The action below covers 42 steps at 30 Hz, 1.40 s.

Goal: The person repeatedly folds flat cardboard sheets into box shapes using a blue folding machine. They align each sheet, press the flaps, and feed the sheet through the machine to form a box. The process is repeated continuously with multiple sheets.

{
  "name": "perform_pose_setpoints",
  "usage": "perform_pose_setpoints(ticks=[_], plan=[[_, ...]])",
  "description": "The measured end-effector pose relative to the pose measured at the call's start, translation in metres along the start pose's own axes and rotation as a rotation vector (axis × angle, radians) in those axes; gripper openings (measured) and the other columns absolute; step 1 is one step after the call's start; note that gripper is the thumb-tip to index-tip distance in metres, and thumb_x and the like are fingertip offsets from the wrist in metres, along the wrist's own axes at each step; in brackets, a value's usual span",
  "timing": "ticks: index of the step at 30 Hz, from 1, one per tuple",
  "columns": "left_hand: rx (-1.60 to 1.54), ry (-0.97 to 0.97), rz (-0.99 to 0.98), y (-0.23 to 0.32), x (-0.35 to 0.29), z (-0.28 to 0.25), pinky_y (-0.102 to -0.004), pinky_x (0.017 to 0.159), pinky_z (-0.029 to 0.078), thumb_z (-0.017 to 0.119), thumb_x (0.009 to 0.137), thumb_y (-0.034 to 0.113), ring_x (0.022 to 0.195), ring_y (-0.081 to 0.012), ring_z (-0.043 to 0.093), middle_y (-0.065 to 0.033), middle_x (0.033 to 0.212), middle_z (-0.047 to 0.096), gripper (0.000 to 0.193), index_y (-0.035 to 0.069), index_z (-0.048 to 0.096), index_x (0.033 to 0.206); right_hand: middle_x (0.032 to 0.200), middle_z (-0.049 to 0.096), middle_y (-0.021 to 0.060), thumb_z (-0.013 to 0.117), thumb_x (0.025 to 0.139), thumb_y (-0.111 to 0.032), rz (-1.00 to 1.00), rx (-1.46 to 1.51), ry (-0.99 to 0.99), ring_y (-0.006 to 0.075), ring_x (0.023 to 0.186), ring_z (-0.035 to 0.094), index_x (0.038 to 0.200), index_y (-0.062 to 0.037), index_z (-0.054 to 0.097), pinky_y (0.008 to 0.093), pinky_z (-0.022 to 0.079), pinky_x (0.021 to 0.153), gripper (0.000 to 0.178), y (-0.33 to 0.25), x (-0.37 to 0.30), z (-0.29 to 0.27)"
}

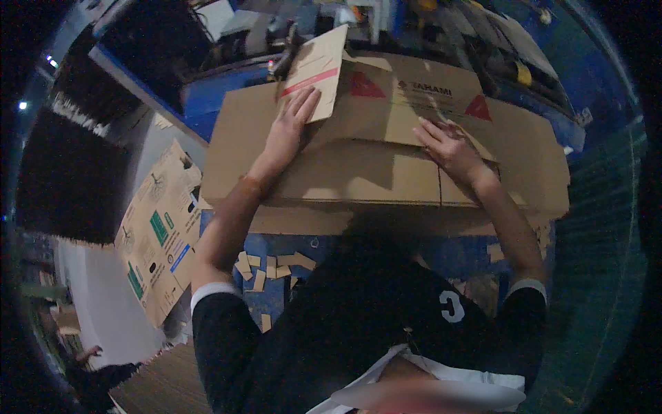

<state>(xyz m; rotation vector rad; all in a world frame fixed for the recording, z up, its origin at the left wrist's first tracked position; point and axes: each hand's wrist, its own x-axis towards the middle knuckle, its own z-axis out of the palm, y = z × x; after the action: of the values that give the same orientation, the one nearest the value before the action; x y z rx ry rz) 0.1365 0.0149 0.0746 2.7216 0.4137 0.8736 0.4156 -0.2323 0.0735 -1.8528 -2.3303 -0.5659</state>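
A flat brown cardboard box blank [331, 172] with red triangles and dark print lies in front of me. A cardboard flap [321, 69] with a red stripe stands raised at its far left part. The fingers of my left hand [295, 127] rest stretched out against the near face of this flap; the thumb is hard to see. On the right part of the printed cardboard lies my right hand [452, 152], its fingers extended over the surface near a slit. Neither hand shows a grip around anything.
Small cardboard scraps [276, 268] lie on the blue surface nearest my body. To the left leans a printed cardboard sheet [162, 234] with green and blue marks. Dark machinery [441, 34] runs along the far side. Another person's hand [89, 354] shows at lower left.
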Motion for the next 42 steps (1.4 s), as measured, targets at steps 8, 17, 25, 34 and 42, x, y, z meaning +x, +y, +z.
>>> perform_pose_setpoints(ticks=[8, 17, 25, 34, 42], plan=[[0.174, -0.029, -0.268, -0.056, 0.109, 0.060, -0.0405, 0.103, 0.035, 0.041, 0.086, 0.005, 0.127, -0.0389, 0.038, -0.0246, 0.139, 0.037, 0.052, -0.004, 0.033, 0.137, 0.132, 0.051, 0.0090, 0.044, 0.096, -0.035, 0.737, 0.700, -0.045, 0.0276, 0.121, 0.048, 0.130, -0.0108, 0.051, 0.0340, 0.038, 0.100, 0.043, 0.065, 0.091, 0.044], [0.351, 1.020, -0.689, -0.018, -0.051, 0.007, -0.0560, 0.110, 0.011, 0.060, 0.085, 0.027, 0.139, -0.0456, 0.009, -0.0304, 0.149, 0.010, 0.084, -0.010, 0.010, 0.142, 0.132, 0.051, 0.0086, 0.046, 0.095, -0.029, 0.439, 0.499, 0.034, 0.0281, 0.121, 0.047, 0.128, -0.0084, 0.052, 0.0356, 0.039, 0.100, 0.040, -0.015, 0.053, 0.009], [0.275, 0.822, -1.186, -0.022, -0.101, 0.012, -0.0601, 0.109, 0.010, 0.065, 0.081, 0.034, 0.134, -0.0555, 0.002, -0.0338, 0.146, 0.012, 0.090, -0.007, 0.012, 0.142, 0.130, 0.053, 0.0088, 0.049, 0.092, -0.026, 0.425, 0.552, -0.005, 0.0286, 0.120, 0.048, 0.125, -0.0087, 0.054, 0.0375, 0.039, 0.100, 0.037, -0.049, 0.036, 0.005], [-0.066, 1.189, -0.936, -0.011, -0.088, -0.031, -0.0521, 0.112, 0.010, 0.065, 0.081, 0.022, 0.139, -0.0456, 0.003, -0.0299, 0.148, 0.011, 0.085, -0.003, 0.013, 0.144, 0.127, 0.055, 0.0091, 0.052, 0.089, -0.021, 0.415, 0.533, -0.011, 0.0290, 0.119, 0.050, 0.122, -0.0091, 0.056, 0.0397, 0.040, 0.100, 0.035, -0.060, 0.018, 0.000], [-1.223, 1.412, -0.881, -0.015, -0.081, -0.036, -0.0383, 0.086, 0.048, 0.059, 0.082, 0.010, 0.100, -0.0278, 0.057, -0.0173, 0.112, 0.055, 0.052, -0.005, 0.036, 0.127, 0.125, 0.056, 0.0094, 0.055, 0.086, -0.018, 0.433, 0.508, 0.005, 0.0294, 0.118, 0.051, 0.119, -0.0094, 0.058, 0.0417, 0.040, 0.100, 0.034, -0.066, -0.001, -0.010]])
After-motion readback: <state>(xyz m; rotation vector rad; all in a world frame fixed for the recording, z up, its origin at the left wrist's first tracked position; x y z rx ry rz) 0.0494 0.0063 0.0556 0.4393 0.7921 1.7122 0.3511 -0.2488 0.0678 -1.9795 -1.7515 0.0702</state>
